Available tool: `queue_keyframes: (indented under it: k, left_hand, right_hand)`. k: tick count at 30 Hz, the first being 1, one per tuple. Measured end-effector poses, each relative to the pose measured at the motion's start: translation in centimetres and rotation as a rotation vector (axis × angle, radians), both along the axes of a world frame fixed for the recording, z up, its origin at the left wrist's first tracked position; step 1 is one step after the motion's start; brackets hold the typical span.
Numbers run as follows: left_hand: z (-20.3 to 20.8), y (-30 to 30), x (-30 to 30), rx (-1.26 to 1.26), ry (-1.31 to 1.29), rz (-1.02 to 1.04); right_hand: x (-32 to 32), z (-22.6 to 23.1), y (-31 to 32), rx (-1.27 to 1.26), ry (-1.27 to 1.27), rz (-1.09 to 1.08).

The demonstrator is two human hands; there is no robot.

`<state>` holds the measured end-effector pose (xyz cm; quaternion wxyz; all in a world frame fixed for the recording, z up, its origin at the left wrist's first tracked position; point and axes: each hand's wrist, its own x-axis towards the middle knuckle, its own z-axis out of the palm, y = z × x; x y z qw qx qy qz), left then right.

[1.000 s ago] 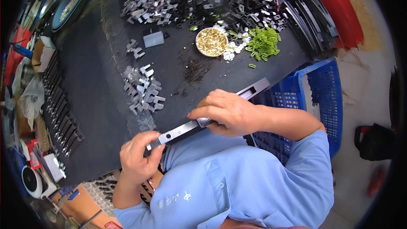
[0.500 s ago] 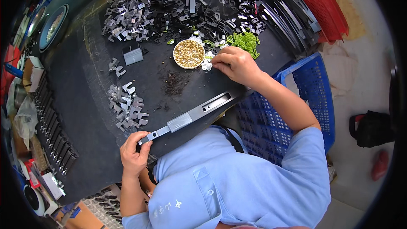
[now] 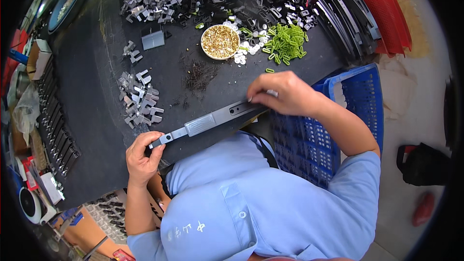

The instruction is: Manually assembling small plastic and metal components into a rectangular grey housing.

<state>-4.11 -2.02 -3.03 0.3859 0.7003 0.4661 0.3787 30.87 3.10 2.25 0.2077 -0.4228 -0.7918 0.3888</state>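
My left hand [image 3: 141, 158] pinches the left end of a long grey metal bar [image 3: 223, 115], which lies slanted along the near edge of the black table. A raised grey block sits on the bar's middle, and a dark slot runs toward its right end. Over that slotted end is my right hand [image 3: 287, 95], thumb and fingertips closed together; whatever they may hold is too small to make out. Beyond it stand a white round dish [image 3: 220, 59] of small brass-coloured pieces, some white plastic pieces [image 3: 240, 57] and a heap of green oval rings [image 3: 288, 46].
Grey metal clips [image 3: 139, 100] lie left of the bar, beside a small grey block [image 3: 153, 40]. Black and grey parts heap up along the far side. Long dark strips [image 3: 345, 14], a red basket [image 3: 382, 9] and a blue crate [image 3: 314, 135] are at the right.
My right hand has come back from the white pieces beside the dish to the bar's slotted end. My left hand keeps its pinch on the bar. The whole view has shifted slightly.
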Motion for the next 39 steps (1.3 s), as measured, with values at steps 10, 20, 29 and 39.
queue_keyframes:
  k: [10, 20, 29, 39]
  left_hand:
    - [0.0, -0.1, -0.1, -0.028, -0.013, -0.012]
    - [1.5, 0.0, 0.1, 0.028, 0.089, -0.026]
    - [6.1, 3.5, 0.3, -0.225, -0.409, -0.122]
    - [7.9, 3.7, -1.6, -0.472, -0.594, -0.026]
  right_hand:
    - [-1.3, -1.0, 2.4, 0.551, -0.197, 0.562]
    - [0.8, -1.0, 0.6, 0.320, -0.124, 0.292]
    - [-0.2, -1.1, -1.0, 0.422, 0.052, 0.125]
    - [-2.9, 0.9, -1.3, 0.432, 0.009, 0.246]
